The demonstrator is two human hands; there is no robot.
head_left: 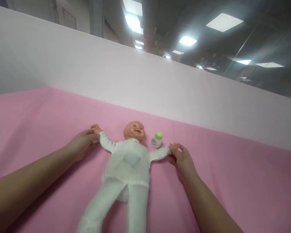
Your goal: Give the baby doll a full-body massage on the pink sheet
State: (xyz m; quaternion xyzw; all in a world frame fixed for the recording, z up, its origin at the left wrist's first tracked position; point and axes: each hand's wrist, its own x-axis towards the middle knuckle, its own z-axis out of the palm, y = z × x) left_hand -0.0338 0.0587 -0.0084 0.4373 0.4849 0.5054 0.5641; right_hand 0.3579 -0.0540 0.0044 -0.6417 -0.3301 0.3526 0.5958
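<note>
A baby doll (127, 165) in white clothes lies on its back on a pink sheet (232, 181), arms spread wide. My left hand (81, 144) grips the doll's arm at the wrist on the left side. My right hand (181, 158) pinches the doll's other hand on the right side. A small white bottle with a green cap (156, 140) stands on the sheet just right of the doll's head, between the head and my right hand.
A pale pink partition wall (145, 81) rises behind the sheet. Above it show ceiling lights (224, 22) and dark ducts. Pink sheet stretches on both sides of the doll.
</note>
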